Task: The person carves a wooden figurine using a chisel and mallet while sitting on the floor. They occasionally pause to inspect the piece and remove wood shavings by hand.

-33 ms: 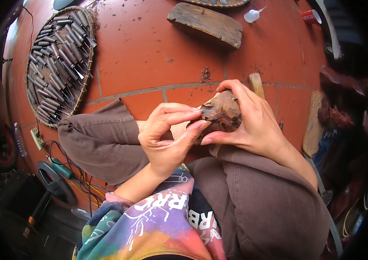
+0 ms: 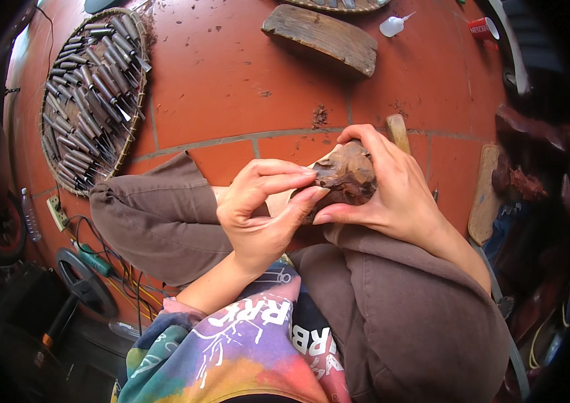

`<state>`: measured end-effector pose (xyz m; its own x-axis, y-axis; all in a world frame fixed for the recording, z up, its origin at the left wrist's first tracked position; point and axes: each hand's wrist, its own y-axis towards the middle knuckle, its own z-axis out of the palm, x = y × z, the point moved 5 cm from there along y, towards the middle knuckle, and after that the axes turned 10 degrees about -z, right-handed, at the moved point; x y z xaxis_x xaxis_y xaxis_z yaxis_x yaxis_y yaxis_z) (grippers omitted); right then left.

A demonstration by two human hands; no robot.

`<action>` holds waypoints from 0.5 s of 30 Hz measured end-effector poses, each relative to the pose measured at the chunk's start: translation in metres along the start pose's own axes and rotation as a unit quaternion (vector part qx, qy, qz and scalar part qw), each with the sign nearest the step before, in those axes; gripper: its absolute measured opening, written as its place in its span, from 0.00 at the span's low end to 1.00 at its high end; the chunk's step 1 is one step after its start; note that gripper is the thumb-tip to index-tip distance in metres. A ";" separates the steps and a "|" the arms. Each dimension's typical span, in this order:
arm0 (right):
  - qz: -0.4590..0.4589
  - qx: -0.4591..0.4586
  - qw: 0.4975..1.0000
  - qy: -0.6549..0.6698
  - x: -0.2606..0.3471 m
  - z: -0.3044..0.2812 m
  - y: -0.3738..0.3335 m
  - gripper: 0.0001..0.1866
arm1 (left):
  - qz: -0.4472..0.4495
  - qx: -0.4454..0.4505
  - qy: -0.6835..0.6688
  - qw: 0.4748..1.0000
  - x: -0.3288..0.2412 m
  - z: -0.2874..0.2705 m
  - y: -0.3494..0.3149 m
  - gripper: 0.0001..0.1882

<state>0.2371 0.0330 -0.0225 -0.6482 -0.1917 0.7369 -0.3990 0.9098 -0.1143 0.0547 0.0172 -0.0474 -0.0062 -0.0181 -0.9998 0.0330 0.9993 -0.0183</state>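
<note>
A dark brown carved wooden piece (image 2: 348,173), rounded and knobbly with glossy ridges, is held above my lap between both hands. My right hand (image 2: 389,174) wraps round its right side, fingers over the top and thumb underneath. On the left side, my left hand (image 2: 265,198) pinches its edge with thumb and fingertips. The underside of the piece is hidden. Just behind my right hand, a light wooden handle (image 2: 398,133) lies on the floor, partly covered.
A round woven tray (image 2: 138,101) full of chisels (image 2: 100,87) lies at the far left. A curved wooden board (image 2: 318,40), a white squeeze bottle (image 2: 392,25) and a red cup (image 2: 483,28) are at the back. Cables (image 2: 123,269) and a power strip (image 2: 56,213) lie left; a plank (image 2: 485,195) right.
</note>
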 end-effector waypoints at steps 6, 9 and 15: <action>0.003 0.014 1.000 0.004 0.001 -0.001 0.004 0.45 | 0.098 0.008 0.067 0.993 -0.008 0.000 0.004 0.12; 0.003 0.019 1.000 0.011 0.002 -0.001 0.004 0.45 | 0.097 -0.004 0.042 0.994 -0.005 -0.003 0.003 0.12; 0.021 0.028 0.999 0.008 0.004 -0.002 0.004 0.46 | 0.004 0.022 -0.035 0.999 -0.009 -0.015 0.001 0.11</action>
<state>0.2337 0.0368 -0.0191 -0.6544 -0.1479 0.7416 -0.4087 0.8943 -0.1823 0.0401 0.0190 -0.0380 0.0647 -0.0148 -0.9978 0.0765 0.9970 -0.0098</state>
